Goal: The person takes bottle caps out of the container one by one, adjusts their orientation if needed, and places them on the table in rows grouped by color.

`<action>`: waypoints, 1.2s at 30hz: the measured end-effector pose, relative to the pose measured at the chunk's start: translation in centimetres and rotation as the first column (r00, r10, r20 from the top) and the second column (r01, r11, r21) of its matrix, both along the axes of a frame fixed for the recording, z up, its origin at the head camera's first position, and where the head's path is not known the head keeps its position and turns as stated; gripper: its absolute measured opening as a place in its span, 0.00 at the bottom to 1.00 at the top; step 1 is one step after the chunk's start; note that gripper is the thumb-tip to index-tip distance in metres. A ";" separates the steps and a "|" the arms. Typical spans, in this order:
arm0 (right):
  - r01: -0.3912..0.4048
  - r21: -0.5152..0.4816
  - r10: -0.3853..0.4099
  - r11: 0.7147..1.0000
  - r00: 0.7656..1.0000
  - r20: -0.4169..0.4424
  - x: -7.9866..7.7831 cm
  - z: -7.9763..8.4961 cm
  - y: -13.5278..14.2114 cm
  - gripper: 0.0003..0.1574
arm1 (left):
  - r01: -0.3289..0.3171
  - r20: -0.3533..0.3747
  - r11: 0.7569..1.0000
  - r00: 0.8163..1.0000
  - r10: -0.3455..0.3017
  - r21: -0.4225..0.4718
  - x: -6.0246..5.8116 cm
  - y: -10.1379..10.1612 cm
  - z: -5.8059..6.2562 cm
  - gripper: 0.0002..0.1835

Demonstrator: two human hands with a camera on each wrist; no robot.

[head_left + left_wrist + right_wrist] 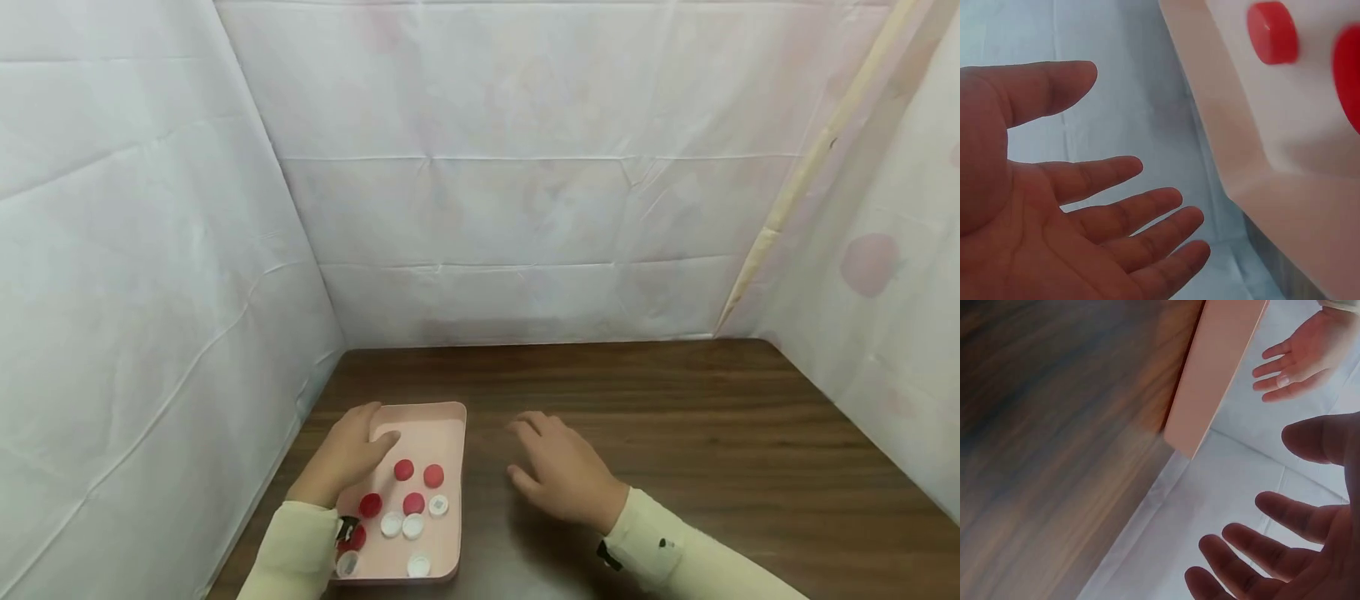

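A shallow pink tray (pixel 420 429) lies on the wooden table, with several red caps (pixel 403 470) and several white caps (pixel 413 526) scattered loosely inside, mostly toward its near half. Over the tray's left edge my left hand (pixel 347 454) hovers, thumb and fingers spread and holding nothing. The left wrist view shows its palm beside the tray wall (pixel 1229 125), with a red cap (pixel 1272 34) beyond. To the right of the tray, above the table, is my right hand (pixel 566 471), its fingers loosely extended and holding nothing. Its fingers are apart from the tray's outer side (pixel 1216 362).
Dark wooden tabletop (pixel 675 417) extends to the right of and behind the tray. Pale creased sheets enclose the table at the back (pixel 480 208), left (pixel 135 292) and right. A cream strip (pixel 795 192) runs down the back right corner.
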State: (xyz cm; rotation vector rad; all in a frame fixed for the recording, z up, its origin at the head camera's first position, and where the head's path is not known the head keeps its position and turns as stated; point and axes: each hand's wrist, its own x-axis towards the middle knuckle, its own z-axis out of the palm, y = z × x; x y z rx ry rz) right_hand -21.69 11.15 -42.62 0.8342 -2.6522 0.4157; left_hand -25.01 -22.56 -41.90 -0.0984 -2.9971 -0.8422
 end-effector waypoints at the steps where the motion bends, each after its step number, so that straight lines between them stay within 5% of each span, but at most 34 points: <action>1: -0.012 0.003 0.012 1.000 1.000 -0.002 0.1 -0.1 -0.3 0.32 | -0.011 0.010 1.000 1.000 0.011 0.010 0.0 -0.2 -0.3 0.40; 7: -0.073 -0.001 0.073 0.997 0.997 -0.021 0.7 -0.5 -1.6 0.28 | -0.071 0.092 0.996 0.994 0.065 0.060 0.3 -1.0 -1.6 0.43; 12: -0.116 0.008 0.116 0.993 0.993 0.013 1.3 -1.2 -2.7 0.24 | -0.063 0.086 0.996 0.995 0.057 0.067 0.7 -1.9 -2.3 0.44; 36: -0.238 -0.049 0.241 0.970 0.970 0.045 4.0 -2.4 -7.0 0.14 | -0.063 0.139 0.990 0.989 0.045 0.124 2.0 -3.0 -2.9 0.33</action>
